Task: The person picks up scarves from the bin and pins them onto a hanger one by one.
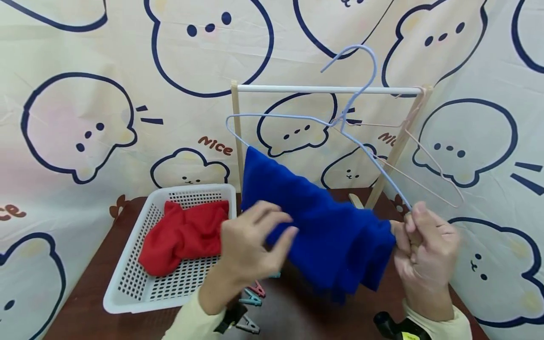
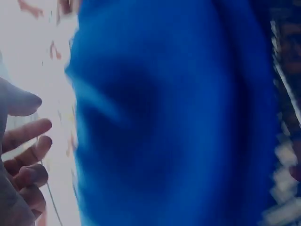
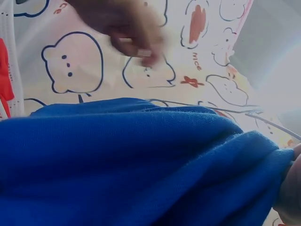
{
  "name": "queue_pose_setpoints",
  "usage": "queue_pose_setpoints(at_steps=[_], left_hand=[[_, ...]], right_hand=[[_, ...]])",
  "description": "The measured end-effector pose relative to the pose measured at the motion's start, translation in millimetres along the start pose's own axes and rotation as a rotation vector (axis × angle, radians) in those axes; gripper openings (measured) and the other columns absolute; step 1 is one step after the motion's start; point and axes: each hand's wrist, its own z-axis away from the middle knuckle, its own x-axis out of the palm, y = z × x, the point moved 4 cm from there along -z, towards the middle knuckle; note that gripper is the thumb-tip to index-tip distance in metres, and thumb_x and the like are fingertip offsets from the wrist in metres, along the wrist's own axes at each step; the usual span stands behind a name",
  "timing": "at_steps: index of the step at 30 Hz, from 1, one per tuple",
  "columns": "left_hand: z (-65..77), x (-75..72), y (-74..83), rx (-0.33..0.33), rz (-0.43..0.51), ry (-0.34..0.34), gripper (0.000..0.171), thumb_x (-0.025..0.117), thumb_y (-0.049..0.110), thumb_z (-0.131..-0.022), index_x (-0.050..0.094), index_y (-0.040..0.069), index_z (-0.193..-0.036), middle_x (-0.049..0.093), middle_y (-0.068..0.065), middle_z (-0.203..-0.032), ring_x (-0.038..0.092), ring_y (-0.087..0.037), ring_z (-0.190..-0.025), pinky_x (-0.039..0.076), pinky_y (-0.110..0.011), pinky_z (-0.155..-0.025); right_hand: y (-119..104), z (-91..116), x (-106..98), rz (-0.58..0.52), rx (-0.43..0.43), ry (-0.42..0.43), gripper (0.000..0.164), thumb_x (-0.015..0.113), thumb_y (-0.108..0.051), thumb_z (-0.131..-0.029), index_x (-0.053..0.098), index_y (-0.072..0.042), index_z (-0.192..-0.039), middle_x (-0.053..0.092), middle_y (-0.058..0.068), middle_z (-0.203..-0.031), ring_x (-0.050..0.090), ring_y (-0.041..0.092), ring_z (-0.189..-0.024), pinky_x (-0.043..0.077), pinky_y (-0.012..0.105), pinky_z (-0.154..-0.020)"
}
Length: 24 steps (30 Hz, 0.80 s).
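A blue cloth (image 1: pixel 306 222), perhaps a garment, hangs at a slant from a light-blue clothes hanger (image 1: pixel 293 116). One upper corner of the cloth lies at the hanger's left end, and the other end is bunched near my right hand (image 1: pixel 429 255). That hand pinches the hanger's right end together with the cloth's edge. In front of the cloth, my left hand (image 1: pixel 257 241) has loosely bent fingers with nothing between them. The left wrist view shows its fingers (image 2: pixel 30 150) apart from the blue fabric. Folds of cloth fill much of the right wrist view.
On the left of the brown table (image 1: pixel 89 283) stands a white basket (image 1: pixel 123 293) holding a red cloth (image 1: pixel 187 236). Several clothespins (image 1: pixel 250 297) lie near my left wrist. Behind is a rack with a white rail (image 1: pixel 297 89) and a pink hanger (image 1: pixel 425 153) at its right end.
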Motion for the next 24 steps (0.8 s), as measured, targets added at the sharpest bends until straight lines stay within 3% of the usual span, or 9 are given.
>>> queue_pose_setpoints(at_steps=[3, 6, 11, 14, 19, 21, 24], left_hand=[[-13.5, 19.5, 28.3, 0.13, 0.027, -0.084, 0.022, 0.065, 0.028, -0.082, 0.07, 0.017, -0.101, 0.067, 0.001, -0.099, 0.063, -0.008, -0.081, 0.05, -0.014, -0.063], [-19.8, 39.7, 44.1, 0.211, -0.034, -0.172, 0.029, 0.06, 0.032, -0.087, 0.068, 0.017, -0.11, 0.066, 0.001, -0.111, 0.061, -0.008, -0.088, 0.051, -0.014, -0.074], [-21.8, 60.6, 54.2, 0.299, -0.202, -0.196, 0.023, 0.053, 0.027, -0.092, 0.071, 0.02, -0.105, 0.068, 0.005, -0.105, 0.056, -0.008, -0.076, 0.049, -0.012, -0.067], [-23.1, 61.3, 54.5, 0.298, -0.226, -0.145, 0.019, 0.056, 0.021, -0.09, 0.075, 0.02, -0.093, 0.071, 0.008, -0.092, 0.051, -0.007, -0.067, 0.043, -0.01, -0.058], [-29.1, 56.7, 55.7, 0.228, -0.208, -0.034, 0.012, 0.066, 0.02, -0.083, 0.076, 0.018, -0.078, 0.071, 0.008, -0.079, 0.048, -0.006, -0.059, 0.038, -0.01, -0.052], [-31.0, 58.2, 59.4, 0.212, -0.213, -0.037, 0.012, 0.065, 0.019, -0.084, 0.075, 0.017, -0.077, 0.07, 0.007, -0.078, 0.049, -0.006, -0.058, 0.038, -0.009, -0.051], [-31.6, 60.7, 60.2, 0.18, -0.192, -0.12, 0.015, 0.062, 0.025, -0.085, 0.075, 0.019, -0.081, 0.071, 0.008, -0.082, 0.052, -0.006, -0.063, 0.041, -0.01, -0.053]], right_hand=[[8, -1, 4, 0.025, 0.032, -0.014, 0.036, 0.033, 0.006, -0.097, 0.054, 0.013, -0.068, 0.03, 0.006, -0.049, 0.023, 0.013, -0.032, 0.008, 0.021, -0.032], [14, 0, 10, 0.021, 0.059, -0.044, 0.038, 0.031, 0.006, -0.097, 0.054, 0.012, -0.067, 0.029, 0.006, -0.049, 0.023, 0.013, -0.032, 0.009, 0.021, -0.031], [24, 4, 18, 0.025, 0.088, -0.089, 0.04, 0.029, 0.007, -0.097, 0.054, 0.01, -0.065, 0.027, 0.005, -0.047, 0.02, 0.013, -0.03, 0.009, 0.02, -0.03], [31, 6, 21, 0.05, 0.115, -0.103, 0.039, 0.031, 0.007, -0.097, 0.053, 0.009, -0.064, 0.025, 0.004, -0.047, 0.019, 0.013, -0.031, 0.009, 0.021, -0.03], [40, 10, 27, 0.075, 0.14, -0.121, 0.039, 0.033, 0.008, -0.095, 0.053, 0.007, -0.062, 0.022, 0.002, -0.044, 0.016, 0.011, -0.032, 0.009, 0.02, -0.029], [41, 10, 28, 0.118, 0.129, -0.105, 0.038, 0.037, 0.007, -0.095, 0.053, 0.006, -0.061, 0.023, 0.002, -0.043, 0.015, 0.011, -0.031, 0.008, 0.02, -0.028], [41, 8, 25, 0.143, 0.115, -0.077, 0.037, 0.04, 0.006, -0.094, 0.052, 0.006, -0.059, 0.022, 0.001, -0.042, 0.014, 0.01, -0.03, 0.008, 0.02, -0.027]])
